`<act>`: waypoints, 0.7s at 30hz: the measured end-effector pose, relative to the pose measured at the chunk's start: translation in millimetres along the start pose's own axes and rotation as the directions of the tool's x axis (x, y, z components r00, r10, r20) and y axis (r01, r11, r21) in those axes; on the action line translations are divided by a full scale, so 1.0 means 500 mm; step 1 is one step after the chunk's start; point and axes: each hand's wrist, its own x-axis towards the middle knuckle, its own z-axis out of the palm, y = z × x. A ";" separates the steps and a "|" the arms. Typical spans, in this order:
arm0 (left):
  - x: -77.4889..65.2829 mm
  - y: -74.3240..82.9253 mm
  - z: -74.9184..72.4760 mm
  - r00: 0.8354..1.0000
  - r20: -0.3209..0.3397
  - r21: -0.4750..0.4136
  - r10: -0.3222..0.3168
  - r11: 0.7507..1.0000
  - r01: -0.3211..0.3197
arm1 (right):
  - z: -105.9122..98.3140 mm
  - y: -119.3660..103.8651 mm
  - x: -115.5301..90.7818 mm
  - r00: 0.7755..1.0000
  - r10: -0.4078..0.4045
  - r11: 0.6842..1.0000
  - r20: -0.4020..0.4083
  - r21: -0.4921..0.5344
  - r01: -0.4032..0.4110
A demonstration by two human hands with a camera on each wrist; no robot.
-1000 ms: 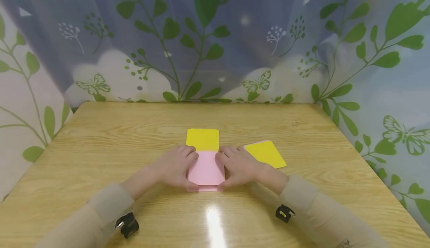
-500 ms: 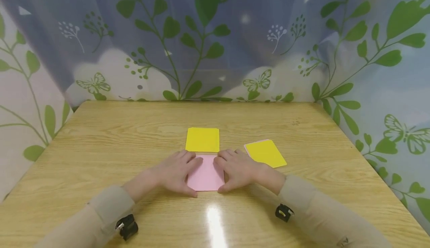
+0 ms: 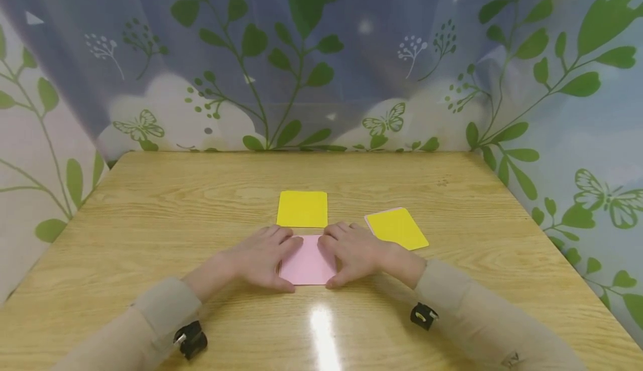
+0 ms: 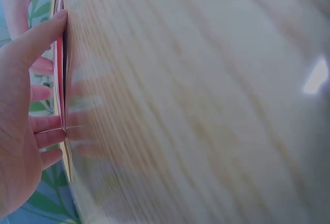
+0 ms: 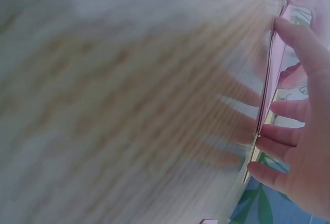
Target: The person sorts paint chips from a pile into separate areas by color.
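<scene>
A pink square of paper (image 3: 307,264) lies flat near the middle of the table, between both hands. My left hand (image 3: 263,258) holds its left side, thumb at the near corner and fingers at the far one. The right side is held the same way by my right hand (image 3: 354,255). Seen edge-on in the left wrist view, the paper (image 4: 60,87) shows thin layers, pink and red among them. Just beyond the fingertips lies a yellow square of paper (image 3: 302,209), apart from the pink one in the head view.
Another yellow square (image 3: 398,229) lies turned at an angle beyond the right wrist, a pink edge showing under it. The wooden table (image 3: 201,187) ends at a leaf-patterned curtain (image 3: 301,109). A black wrist device (image 3: 191,340) sits at each sleeve.
The pink top sheet, earlier raised and overlapping the yellow square, has come down toward the near side and lies flat. A strip of table now shows between pink and yellow. Both thumbs shifted slightly nearer.
</scene>
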 end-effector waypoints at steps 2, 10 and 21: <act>0.000 -0.002 0.001 1.000 -0.001 0.005 0.000 1.000 0.000 | -0.002 -0.002 0.002 1.000 -0.012 1.000 -0.009 0.003 0.012; -0.005 -0.010 0.009 1.000 -0.024 -0.004 0.011 1.000 -0.011 | -0.001 -0.009 0.012 0.999 -0.037 0.999 -0.022 0.008 0.038; -0.005 -0.013 0.002 0.998 -0.048 0.011 0.034 0.999 -0.034 | -0.021 0.003 -0.001 1.000 0.022 0.997 -0.008 0.076 -0.021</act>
